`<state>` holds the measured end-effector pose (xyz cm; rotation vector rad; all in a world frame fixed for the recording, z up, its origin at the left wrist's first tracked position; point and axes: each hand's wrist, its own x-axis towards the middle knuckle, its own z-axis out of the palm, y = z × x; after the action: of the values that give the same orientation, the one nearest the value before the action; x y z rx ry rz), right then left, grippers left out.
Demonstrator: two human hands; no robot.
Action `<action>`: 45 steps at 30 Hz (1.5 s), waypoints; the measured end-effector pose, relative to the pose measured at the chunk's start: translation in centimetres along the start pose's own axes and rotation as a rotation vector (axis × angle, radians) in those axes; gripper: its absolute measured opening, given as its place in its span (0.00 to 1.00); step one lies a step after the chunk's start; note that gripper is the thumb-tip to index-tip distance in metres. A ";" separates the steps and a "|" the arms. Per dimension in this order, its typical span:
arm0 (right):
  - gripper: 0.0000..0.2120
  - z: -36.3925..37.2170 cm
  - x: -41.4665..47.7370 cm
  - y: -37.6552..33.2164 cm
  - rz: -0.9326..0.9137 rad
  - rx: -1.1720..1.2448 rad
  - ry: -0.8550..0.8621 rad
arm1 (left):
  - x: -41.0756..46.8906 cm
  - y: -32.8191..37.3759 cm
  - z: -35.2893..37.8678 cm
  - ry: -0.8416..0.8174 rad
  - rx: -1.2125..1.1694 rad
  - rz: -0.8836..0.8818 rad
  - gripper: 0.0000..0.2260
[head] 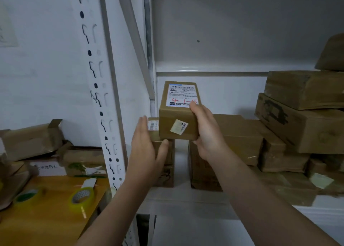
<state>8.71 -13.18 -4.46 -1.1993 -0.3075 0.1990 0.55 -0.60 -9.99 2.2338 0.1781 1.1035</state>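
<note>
Of my two hands, the right hand (206,134) clasps one small brown cardboard box (176,122) bearing two labels (183,94); the left hand (147,150) hovers straight-fingered just beside it.

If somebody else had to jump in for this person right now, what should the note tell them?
Right hand grips the labelled box, thumb on its top label.
Left hand is open beside it, thumb near its lower edge.
The box is above two standing boxes on the white shelf; whether it rests on them is unclear.
Done: box in hand. Left: probably settle it there, then let go.
</note>
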 end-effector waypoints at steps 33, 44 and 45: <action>0.22 1.3 -2.2 2.2 -0.236 -0.379 0.018 | 2.1 1.3 -0.7 0.067 0.475 0.411 0.27; 0.25 -13.6 -4.1 -1.4 -0.218 -1.344 0.244 | 0.2 7.4 11.1 -0.420 0.169 0.244 0.29; 0.25 -13.9 -4.1 -1.4 -0.215 -1.300 0.224 | 0.6 7.5 12.0 -0.465 0.211 0.257 0.30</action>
<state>9.49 -27.22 -8.29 -2.4260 -0.3695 -0.4010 8.86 -12.11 -10.49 2.6922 -0.2029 0.6806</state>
